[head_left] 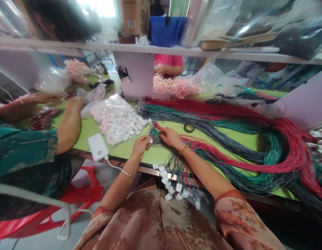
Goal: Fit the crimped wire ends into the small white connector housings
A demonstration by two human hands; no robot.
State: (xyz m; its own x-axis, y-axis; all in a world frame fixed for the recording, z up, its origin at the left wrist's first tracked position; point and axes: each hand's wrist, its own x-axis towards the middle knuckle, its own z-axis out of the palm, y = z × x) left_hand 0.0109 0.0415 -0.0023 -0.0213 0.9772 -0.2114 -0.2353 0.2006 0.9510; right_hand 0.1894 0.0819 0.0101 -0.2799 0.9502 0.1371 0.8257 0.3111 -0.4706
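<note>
My left hand (141, 146) is closed in a pinch on a small white connector (151, 141) near the table's front edge. Just right of it, my right hand (170, 137) is closed over the wire ends (153, 129), which are red, green and dark with metal tips; I cannot tell how many wires its fingers grip. A long bundle of red, green and grey wires (228, 156) runs right from there and loops back along the table. Below my right wrist, wires with several white connectors (171, 184) hang over the edge. An open plastic bag of white connectors (119, 119) lies left of my hands.
A white power bank (97, 147) with a cable sits at the front edge. A roll of tape (188, 128) lies behind my right hand. A co-worker's arm (69, 125) is at the left, beside a red stool (82, 191). A shelf (98, 47) spans overhead with a blue bin (167, 31).
</note>
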